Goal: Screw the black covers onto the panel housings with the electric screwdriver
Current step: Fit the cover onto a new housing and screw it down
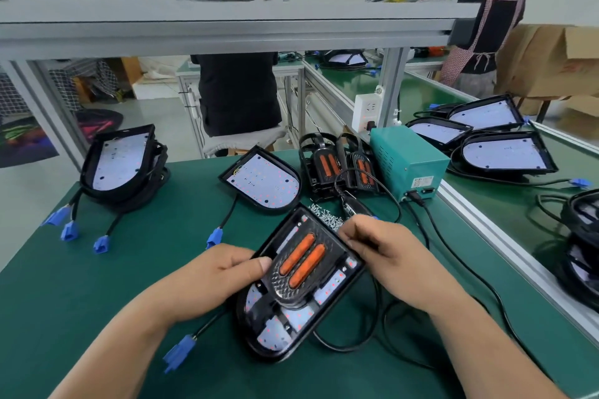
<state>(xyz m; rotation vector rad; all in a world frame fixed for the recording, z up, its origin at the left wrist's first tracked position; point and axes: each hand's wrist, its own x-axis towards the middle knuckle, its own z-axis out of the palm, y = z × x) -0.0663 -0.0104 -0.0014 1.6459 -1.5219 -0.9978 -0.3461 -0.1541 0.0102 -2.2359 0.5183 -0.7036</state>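
Light: bright, even, overhead.
Shadows: soft beneath your left hand (214, 275) and right hand (385, 249).
Edges: your view bows outward.
Background: soft.

**Tally across the green counters**

Three black covers with twin orange strips (303, 261). One black panel housing (259, 338) under a cover, four more lying singly with white boards bare, plus two stacks too layered to count. Five blue plastic connectors (69, 230) on the near counter (97, 285). One black electric screwdriver (351, 202). One teal metal power box (408, 159). One white wall socket (366, 113). One heap of small silver screws (327, 219), uncountable.
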